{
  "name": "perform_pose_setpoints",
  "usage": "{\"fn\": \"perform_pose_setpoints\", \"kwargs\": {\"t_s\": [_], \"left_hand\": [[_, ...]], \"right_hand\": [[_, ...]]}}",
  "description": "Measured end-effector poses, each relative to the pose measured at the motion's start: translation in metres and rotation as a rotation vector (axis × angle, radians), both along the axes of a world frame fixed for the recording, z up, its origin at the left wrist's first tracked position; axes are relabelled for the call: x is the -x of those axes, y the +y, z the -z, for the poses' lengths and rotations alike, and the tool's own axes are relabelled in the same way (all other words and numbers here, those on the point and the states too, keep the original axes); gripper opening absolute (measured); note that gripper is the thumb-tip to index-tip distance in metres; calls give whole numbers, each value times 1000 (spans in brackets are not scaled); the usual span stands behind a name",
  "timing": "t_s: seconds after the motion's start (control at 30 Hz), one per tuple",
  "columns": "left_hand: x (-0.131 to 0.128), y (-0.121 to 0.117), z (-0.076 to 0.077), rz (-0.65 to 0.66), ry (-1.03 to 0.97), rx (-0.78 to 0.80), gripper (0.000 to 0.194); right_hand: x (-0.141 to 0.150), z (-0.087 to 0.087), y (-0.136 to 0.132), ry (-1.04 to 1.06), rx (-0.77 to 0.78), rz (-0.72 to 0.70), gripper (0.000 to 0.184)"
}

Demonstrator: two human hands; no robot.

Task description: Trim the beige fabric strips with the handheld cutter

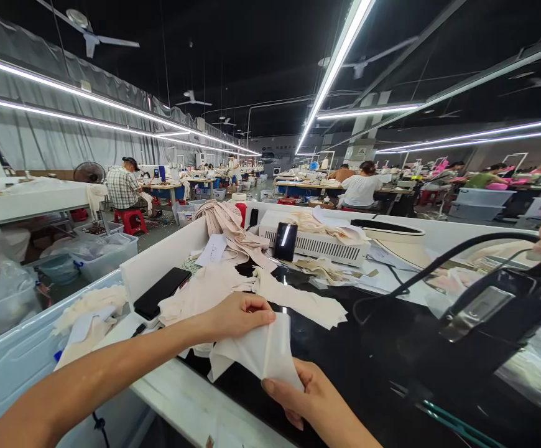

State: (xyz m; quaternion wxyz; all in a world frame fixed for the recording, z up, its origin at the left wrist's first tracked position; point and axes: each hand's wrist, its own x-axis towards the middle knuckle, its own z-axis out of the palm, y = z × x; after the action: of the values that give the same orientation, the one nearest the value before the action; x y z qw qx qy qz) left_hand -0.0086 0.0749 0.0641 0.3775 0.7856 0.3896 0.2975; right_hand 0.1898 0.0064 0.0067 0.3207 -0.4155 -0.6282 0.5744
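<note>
A cream fabric piece (256, 351) is stretched between my two hands above the black tabletop. My left hand (240, 316) pinches its upper edge between thumb and fingers. Lower down and to the right, my right hand (305, 392) grips the other edge, thumb on top. A pale seam or fold line runs across the cloth between them. Just beyond my left hand lies a pile of similar cream fabric pieces (205, 289), and one flat cream piece (303, 298) with a jagged end extends right.
A black machine (499, 317) with a cable stands at the right, near green-handled tweezers (457, 423). A phone (285, 241) leans on a white vented box (317, 242); another dark phone-like slab (163, 292) lies left. A blue bin (9, 379) sits beside the table. People work at sewing tables beyond.
</note>
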Motion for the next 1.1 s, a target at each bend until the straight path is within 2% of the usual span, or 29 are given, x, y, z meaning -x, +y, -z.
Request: {"fn": "perform_pose_setpoints", "kwargs": {"t_s": [0.07, 0.13, 0.17, 0.23, 0.33, 0.4, 0.5, 0.6, 0.73, 0.9, 0.97, 1.1], "left_hand": [[1, 3, -7, 8, 26, -81, 31], [2, 6, -16, 4, 42, -168, 24], [3, 7, -20, 5, 72, -255, 22], [3, 6, -21, 29, 183, -551, 24], [-1, -2, -1, 143, 388, -1072, 34], [-7, -11, 22, 234, 455, -1212, 38], [-18, -23, 56, 311, 481, -1189, 43], [-24, -30, 72, 306, 508, -1079, 38], [-22, -32, 74, 358, 512, -972, 30], [-17, -34, 73, 372, 459, -935, 26], [-17, -35, 73, 374, 446, -924, 25], [-17, -35, 73, 373, 435, -915, 25]], "right_hand": [[1, -1, 4, -22, -2, 23, 54], [-1, -4, 11, -98, -68, 85, 51], [-4, -5, 16, -154, -141, 125, 49], [-12, -8, 27, -258, -326, 208, 46], [-30, -6, 41, -340, -519, 291, 36], [-43, 1, 47, -458, -636, 288, 34], [-57, 16, 51, -712, -841, 248, 45], [-65, 25, 52, -822, -885, 232, 50], [-75, 27, 57, -968, -917, 278, 56], [-86, 24, 58, -1066, -970, 413, 67], [-84, 24, 52, -1056, -1010, 408, 71], [-73, 27, 38, -1002, -1091, 299, 71]]}}
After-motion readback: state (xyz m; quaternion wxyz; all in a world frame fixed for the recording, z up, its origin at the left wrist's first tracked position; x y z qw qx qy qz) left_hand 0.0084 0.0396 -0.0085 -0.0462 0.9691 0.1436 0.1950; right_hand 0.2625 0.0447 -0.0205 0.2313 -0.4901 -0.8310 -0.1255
